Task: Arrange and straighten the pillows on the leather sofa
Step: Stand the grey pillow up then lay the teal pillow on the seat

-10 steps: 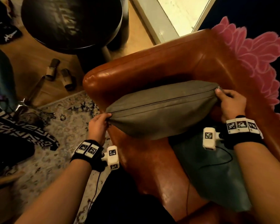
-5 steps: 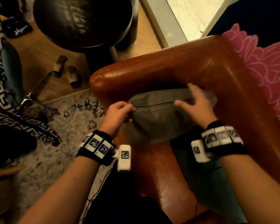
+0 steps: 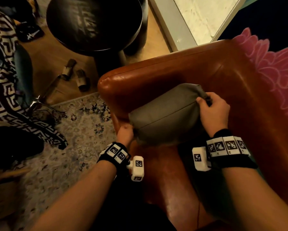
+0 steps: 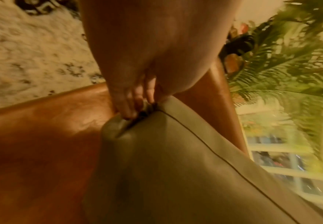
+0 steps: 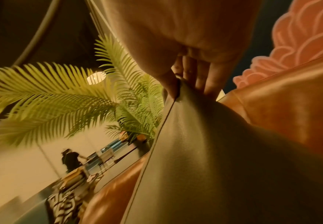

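- Against the inner corner of the brown leather sofa [image 3: 181, 69] sits the grey pillow [image 3: 165, 115], its piped seam running from about 8 o'clock to 2 o'clock across the head view.
- At the pillow's 8 o'clock corner, the left hand [image 3: 125, 133] has its grip closed on the fabric; the left wrist view shows the fingertips [image 4: 130, 112] pinching the gathered corner beside the seam.
- At the 2 o'clock corner, the right hand [image 3: 212, 110] has its grip closed on the pillow too, with the thumb [image 5: 169, 84] and fingers pinching the pointed tip.
- Below the right wrist, at 5 o'clock from the grey pillow, a dark teal pillow [image 3: 206, 194] lies flat on the seat.
- Off the sofa at 9 o'clock, a pale patterned rug [image 3: 70, 144] covers the floor, and a round dark stool [image 3: 95, 22] stands at 11 o'clock.
- Beyond the backrest at 2 o'clock, a pink flower-shaped rug [image 3: 273, 72] shows.
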The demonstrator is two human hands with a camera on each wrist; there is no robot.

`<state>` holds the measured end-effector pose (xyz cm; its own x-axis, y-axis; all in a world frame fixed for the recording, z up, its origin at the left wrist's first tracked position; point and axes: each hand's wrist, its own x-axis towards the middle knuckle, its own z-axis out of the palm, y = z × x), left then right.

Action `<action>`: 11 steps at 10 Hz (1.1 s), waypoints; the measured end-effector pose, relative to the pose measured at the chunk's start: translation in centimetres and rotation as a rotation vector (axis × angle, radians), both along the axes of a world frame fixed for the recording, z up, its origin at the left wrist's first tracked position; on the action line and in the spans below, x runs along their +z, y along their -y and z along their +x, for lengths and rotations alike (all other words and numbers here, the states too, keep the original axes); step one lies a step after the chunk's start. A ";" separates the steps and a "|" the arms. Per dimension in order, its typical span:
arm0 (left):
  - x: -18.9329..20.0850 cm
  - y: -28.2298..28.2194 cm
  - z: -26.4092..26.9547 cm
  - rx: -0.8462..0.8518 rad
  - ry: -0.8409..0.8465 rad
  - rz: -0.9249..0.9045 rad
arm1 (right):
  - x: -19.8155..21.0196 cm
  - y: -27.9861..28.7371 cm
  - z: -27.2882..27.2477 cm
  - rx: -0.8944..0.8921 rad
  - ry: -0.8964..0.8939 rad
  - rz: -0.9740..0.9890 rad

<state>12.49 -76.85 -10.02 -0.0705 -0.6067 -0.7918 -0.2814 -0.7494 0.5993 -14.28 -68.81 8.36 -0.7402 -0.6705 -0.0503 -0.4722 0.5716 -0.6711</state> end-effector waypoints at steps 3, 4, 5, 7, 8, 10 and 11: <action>-1.7 1.1 -3.7 -0.128 0.022 0.095 | -1.0 -1.6 -3.1 -0.089 0.080 -0.007; -0.8 1.1 -5.4 -0.443 0.249 0.013 | -1.3 -2.0 -3.3 -0.088 0.082 -0.006; 1.8 0.5 -6.4 -0.721 0.473 -0.161 | -1.8 -2.3 -3.3 -0.099 0.091 -0.012; 2.3 0.8 -5.4 -0.788 0.386 -0.212 | -2.6 -3.7 -4.4 -0.165 0.065 -0.006; 4.5 1.3 -2.1 -0.401 -0.110 -0.106 | -1.8 -4.7 -6.5 -0.231 0.066 -0.027; 7.8 2.1 2.1 0.179 -0.622 0.066 | -3.1 -4.7 -7.9 -0.153 0.162 -0.029; 7.7 2.9 1.5 -0.123 -0.264 -0.128 | -5.6 -4.5 -6.6 -0.255 0.179 0.105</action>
<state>14.04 -79.71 -2.29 -0.3425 -0.6744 -0.6541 -0.1879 -0.6330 0.7510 -20.83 -64.33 2.73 -0.8566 -0.4493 -0.2539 -0.1848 0.7264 -0.6619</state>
